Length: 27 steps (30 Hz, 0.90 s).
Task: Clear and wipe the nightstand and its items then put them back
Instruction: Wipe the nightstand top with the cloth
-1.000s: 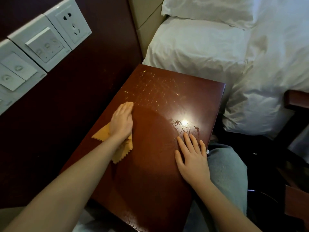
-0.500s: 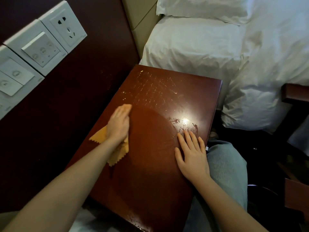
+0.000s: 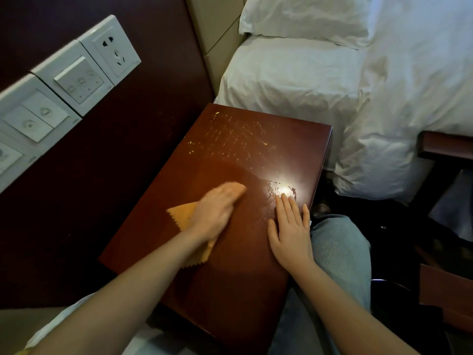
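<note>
While the left hand [image 3: 216, 213], blurred, presses the orange cloth [image 3: 182, 213] flat under straight fingers near the middle of the table [image 3: 230, 290], the right hand [image 3: 291, 237] lies at its 3 o'clock, fingers spread flat on the wood, holding nothing.

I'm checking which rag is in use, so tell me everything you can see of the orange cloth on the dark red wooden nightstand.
The orange cloth, with zigzag-cut edges, looks thin and soft. It lies flat on the dark red wooden nightstand top, toward its wall side, mostly covered by the blurred left hand, which presses it with straight fingers. One corner shows toward the wall, another beside the wrist. The right hand lies apart from it.
</note>
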Tool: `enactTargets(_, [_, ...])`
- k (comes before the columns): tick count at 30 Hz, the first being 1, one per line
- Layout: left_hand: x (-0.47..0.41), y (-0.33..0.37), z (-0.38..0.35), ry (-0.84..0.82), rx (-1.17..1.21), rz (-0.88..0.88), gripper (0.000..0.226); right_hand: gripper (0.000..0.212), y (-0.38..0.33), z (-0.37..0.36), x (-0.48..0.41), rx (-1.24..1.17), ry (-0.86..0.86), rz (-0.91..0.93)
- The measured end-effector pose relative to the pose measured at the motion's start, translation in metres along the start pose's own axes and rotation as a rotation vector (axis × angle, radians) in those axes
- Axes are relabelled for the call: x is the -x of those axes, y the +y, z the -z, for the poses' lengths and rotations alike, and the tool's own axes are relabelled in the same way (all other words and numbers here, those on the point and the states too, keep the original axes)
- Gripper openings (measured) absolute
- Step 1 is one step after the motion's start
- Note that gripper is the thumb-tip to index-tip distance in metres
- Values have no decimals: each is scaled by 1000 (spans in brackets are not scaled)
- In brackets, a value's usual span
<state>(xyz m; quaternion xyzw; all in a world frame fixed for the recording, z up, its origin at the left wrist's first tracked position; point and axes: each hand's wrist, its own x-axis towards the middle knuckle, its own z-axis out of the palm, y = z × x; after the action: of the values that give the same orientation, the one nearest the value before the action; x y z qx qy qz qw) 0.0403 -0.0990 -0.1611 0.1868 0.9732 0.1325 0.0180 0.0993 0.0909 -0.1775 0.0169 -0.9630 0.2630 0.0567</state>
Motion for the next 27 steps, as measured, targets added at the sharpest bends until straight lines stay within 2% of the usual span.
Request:
enactTargets(2, [-1, -18, 3, 132, 31, 458, 56, 64, 1, -3, -1, -11, 10, -14])
enactTargets(3, [-3, -21, 4, 156, 14, 622, 57, 64, 1, -3, -2, -1, 23, -30])
enactTargets(4, [-5, -19, 3, 167, -24, 696, 56, 64, 3, -2, -3, 9, 46, -57])
enactTargets(6, [-16, -2, 0, 135, -59, 683, 53, 66, 9, 3, -3, 14, 74, -129])
enactTargets(9, [-40, 41, -11, 99, -31, 555, 51, 67, 16, 14, -4, -6, 87, -183])
enactTargets(11, [-47, 78, -19, 83, -11, 380, 50, 59, 20, 22, -4, 1, 39, -189])
enactTargets(13, [-37, 109, -25, 17, -5, 115, 48, 50, 27, 30, -6, -22, 4, -187])
enactTargets(15, [-16, 117, -30, -85, 11, -104, 46, 49, 38, 42, -10, -65, 4, -174])
enactTargets(16, [-7, 110, -29, -103, 25, -148, 46, 50, 43, 48, -12, -73, -10, -160])
enactTargets(18, [-2, 88, -24, -68, 29, -87, 46, 54, 52, 57, -15, -51, -108, -144])
enactTargets(21, [-17, 49, -13, 36, -86, 285, 46, 67, 56, 60, -14, 111, -284, -103])
enactTargets(23, [-31, 33, -10, 91, -119, 517, 48, 78, 56, 59, -12, 187, -340, -60])
enactTargets(25, [-47, 34, -13, 109, -90, 618, 49, 89, 56, 59, -13, 210, -380, -57])
enactTargets(27, [-63, 51, -17, 101, -69, 586, 49, 98, 57, 58, -15, 215, -420, -82])
